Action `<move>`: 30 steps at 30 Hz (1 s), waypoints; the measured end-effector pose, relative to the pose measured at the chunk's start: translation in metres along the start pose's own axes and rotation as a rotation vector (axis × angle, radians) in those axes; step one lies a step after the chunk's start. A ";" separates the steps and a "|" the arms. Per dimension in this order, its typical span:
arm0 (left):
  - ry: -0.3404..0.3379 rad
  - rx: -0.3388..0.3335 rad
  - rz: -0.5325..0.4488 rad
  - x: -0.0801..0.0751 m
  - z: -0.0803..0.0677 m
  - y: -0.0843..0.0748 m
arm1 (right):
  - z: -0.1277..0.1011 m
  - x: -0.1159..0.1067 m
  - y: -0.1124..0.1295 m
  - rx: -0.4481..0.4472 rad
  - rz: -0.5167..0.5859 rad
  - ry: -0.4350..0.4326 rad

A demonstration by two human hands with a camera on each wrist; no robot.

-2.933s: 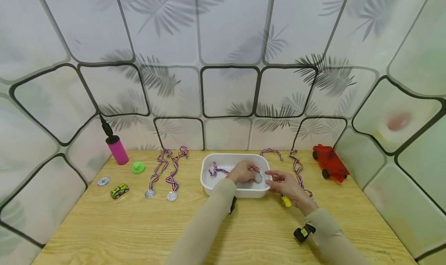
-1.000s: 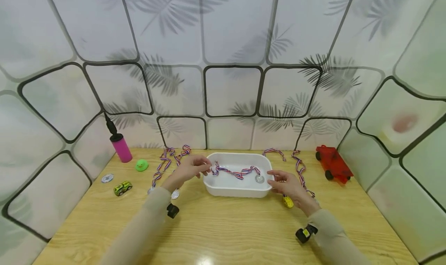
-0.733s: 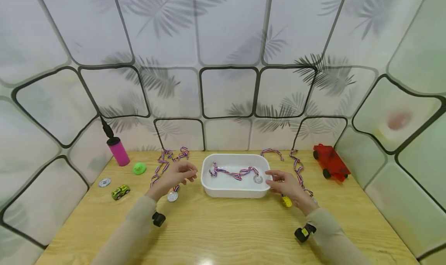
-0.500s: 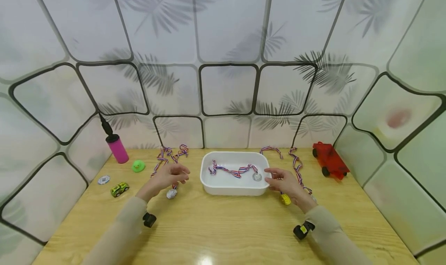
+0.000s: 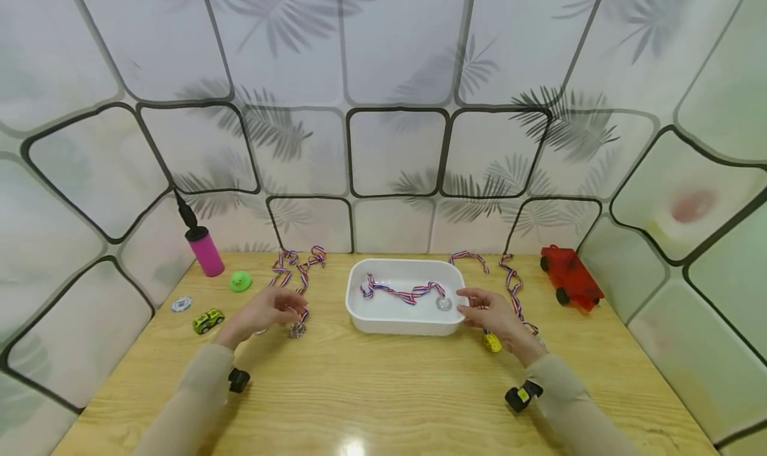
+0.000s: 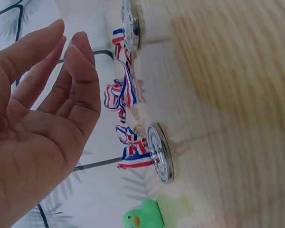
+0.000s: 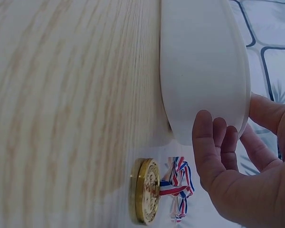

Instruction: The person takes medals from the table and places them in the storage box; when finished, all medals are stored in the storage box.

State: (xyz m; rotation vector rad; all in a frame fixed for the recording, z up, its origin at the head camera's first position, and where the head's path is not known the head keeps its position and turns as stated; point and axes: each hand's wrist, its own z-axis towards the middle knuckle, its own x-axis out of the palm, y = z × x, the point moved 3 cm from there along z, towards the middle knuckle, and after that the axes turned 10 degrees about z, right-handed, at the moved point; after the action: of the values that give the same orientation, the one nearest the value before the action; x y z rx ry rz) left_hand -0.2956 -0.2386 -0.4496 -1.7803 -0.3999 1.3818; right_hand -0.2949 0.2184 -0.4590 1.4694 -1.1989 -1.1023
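Note:
My left hand (image 5: 263, 314) hovers above the table over two silver medals, fingers loosely bent with nothing in them. One silver medal (image 5: 296, 330) shows beside the fingers; the hand covers most of the other, whose striped ribbon (image 5: 281, 269) trails back. In the left wrist view both medals appear, the lower medal (image 6: 161, 152) near a duck. My right hand (image 5: 494, 319) grips the right rim of a white tub (image 5: 401, 325), with fingertips against its outer wall in the right wrist view. Inside the tub lies a silver medal (image 5: 443, 303) with its ribbon stretched leftward.
Near the right hand lie a gold medal (image 7: 147, 192) and another ribbon (image 5: 513, 286). A red toy car (image 5: 569, 276) stands at back right. At left are a pink pump (image 5: 206, 253), a green duck (image 5: 240, 281), a toy car (image 5: 208, 321) and a round chip (image 5: 182, 303).
The left hand has let go of the silver medal inside the tub and moved out to the left, over the two medals there. The right hand stays at the tub's rim.

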 end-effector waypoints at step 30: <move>0.178 0.095 0.164 0.010 0.005 0.007 | -0.001 0.000 0.000 -0.006 0.011 -0.005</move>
State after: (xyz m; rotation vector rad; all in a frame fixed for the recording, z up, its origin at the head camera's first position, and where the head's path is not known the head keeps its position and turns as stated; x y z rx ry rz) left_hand -0.2980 -0.2342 -0.4622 -1.8726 -0.0928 1.3163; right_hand -0.2937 0.2185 -0.4585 1.4550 -1.2047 -1.1019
